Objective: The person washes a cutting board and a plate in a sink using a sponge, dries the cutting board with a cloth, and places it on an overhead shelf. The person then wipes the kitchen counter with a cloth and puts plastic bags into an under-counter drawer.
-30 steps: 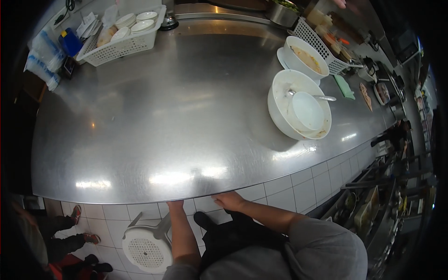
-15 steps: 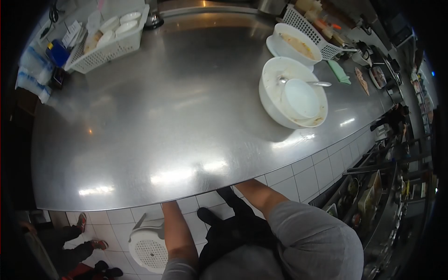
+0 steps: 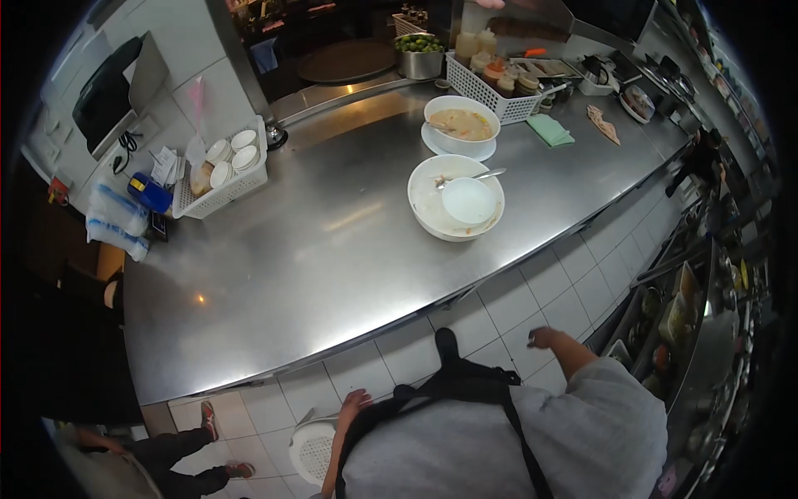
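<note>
My left hand point(image 3: 356, 402) hangs low by my body, beside a white stool point(image 3: 314, 452). Its fingers are apart, with nothing seen in them. Out to the side, above the floor tiles, my right hand point(image 3: 544, 337) has loosely bent fingers with a small gap at the tips; I see nothing held. Neither hand touches the steel counter point(image 3: 291, 274). On it stands a large, used white bowl point(image 3: 424, 212) with a smaller bowl point(image 3: 468, 202) and a spoon point(image 3: 490, 174) inside. Behind that, a soup bowl point(image 3: 462, 126) with food sits on a white plate.
A white basket point(image 3: 223, 198) of small cups stands at the counter's left. A bottle basket point(image 3: 490, 98), a green cloth point(image 3: 550, 130) and a pot of green produce point(image 3: 420, 56) are farther back. Another person's legs point(image 3: 170, 449) show at lower left; a distant person point(image 3: 705, 162) stands at right.
My view has shifted up and back, showing more of the wall and the shelf behind the counter. Both hands, earlier hidden under the counter's edge, now show away from it. The bowls stay in place.
</note>
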Motion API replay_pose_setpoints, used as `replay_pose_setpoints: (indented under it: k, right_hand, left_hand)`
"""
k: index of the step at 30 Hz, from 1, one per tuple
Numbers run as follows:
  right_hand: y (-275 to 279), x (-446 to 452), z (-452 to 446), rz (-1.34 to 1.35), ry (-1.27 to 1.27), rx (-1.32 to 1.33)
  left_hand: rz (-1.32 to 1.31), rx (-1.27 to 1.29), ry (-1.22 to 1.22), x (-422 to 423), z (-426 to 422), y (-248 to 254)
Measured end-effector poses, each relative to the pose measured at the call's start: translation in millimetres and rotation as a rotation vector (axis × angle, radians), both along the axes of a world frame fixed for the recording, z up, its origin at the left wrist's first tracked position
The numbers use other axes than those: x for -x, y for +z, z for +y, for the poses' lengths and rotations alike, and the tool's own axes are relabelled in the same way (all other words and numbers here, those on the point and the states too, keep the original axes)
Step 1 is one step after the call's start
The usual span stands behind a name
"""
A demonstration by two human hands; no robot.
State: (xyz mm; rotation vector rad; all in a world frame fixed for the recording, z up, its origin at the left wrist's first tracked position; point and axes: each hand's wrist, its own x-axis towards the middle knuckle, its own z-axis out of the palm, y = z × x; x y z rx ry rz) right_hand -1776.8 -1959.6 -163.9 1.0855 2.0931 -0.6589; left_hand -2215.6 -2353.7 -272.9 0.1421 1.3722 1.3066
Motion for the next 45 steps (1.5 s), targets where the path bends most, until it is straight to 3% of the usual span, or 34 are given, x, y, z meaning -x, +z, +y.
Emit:
replay_pose_setpoints:
  k: [2, 3, 5, 6, 7, 10, 11, 13, 15, 19, 21, 25, 45]
  right_hand:
    - [54.8, 29.0, 22.7, -0.05, 0.068, 0.011]
    - [33.3, 39.6, 52.6, -0.282, 0.134, 0.258]
    - [139.8, 82.7, 67.9, -0.083, -0.436, 0.747]
    - [194.9, 101.8, 74.9, 0.23, -0.369, 0.788]
    - [231.0, 116.2, 90.1, 0.477, -0.355, 0.777]
    - [256.9, 141.8, 172.4, 0.925, -0.394, 0.599]
    - [252.8, 152.9, 200.0, 1.021, -0.59, 0.512]
    - [220.5, 180.2, 262.4, 1.181, -0.906, 0.301]
    - [203.0, 209.8, 304.9, 1.228, -1.106, 0.344]
    - [186.6, 250.3, 336.8, 1.263, -1.127, 0.255]
    - [185.7, 258.3, 344.3, 1.142, -1.005, 0.048]
    - [182.8, 253.3, 343.3, 1.13, -1.02, 0.036]
    - [174.9, 23.4, 320.1, 1.106, -1.504, -0.454]
  left_hand:
    - [0.192, 0.064, -0.306, -13.2, 57.9, 102.4]
    - [0.293, 0.082, -0.456, -21.3, 91.2, 166.1]
    - [0.06, -0.075, -0.496, -20.8, 130.7, 213.6]
    - [0.108, -0.12, -0.542, -18.0, 150.3, 235.5]
    - [0.154, -0.164, -0.587, -16.5, 168.7, 256.8]
    - [0.228, -0.212, -0.496, -25.0, 220.4, 333.4]
    - [0.249, -0.211, -0.4, -27.6, 236.7, 344.7]
    - [0.283, -0.214, -0.228, -35.7, 262.8, 354.5]
    - [0.318, -0.189, -0.171, -41.1, 285.7, 361.1]
    - [0.36, -0.165, -0.075, -52.5, 305.8, 362.5]
    - [0.363, -0.173, -0.055, -55.5, 307.7, 361.6]
    - [0.34, -0.121, -0.041, -57.2, 313.7, 359.7]
    - [0.456, -0.21, -0.102, 14.2, 358.6, 365.6]
